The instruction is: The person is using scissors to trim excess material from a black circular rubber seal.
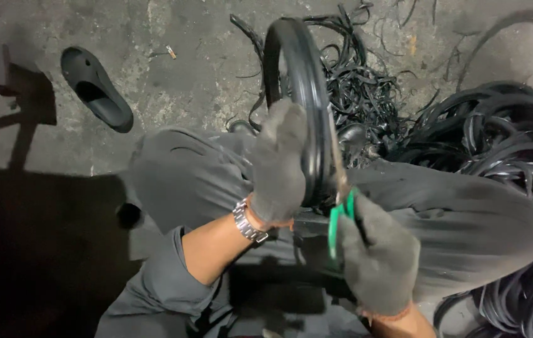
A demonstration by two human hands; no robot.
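Head view: hands (pixel 326 206) crowding tyre rim (pixel 307 87)

Two gloved hands: left hand (pixel 277 164), right hand (pixel 376 256); one black rubber ring (pixel 307 94); one green-handled cutter (pixel 340 216); one wristwatch (pixel 249 222); one black slipper (pixel 96 89); rubber strips (pixel 504 144), too tangled to count.

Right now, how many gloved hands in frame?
2. Left hand grips the black rubber ring from the left; right hand, lower right, holds a green-handled tool against the ring's edge. No other hands show.
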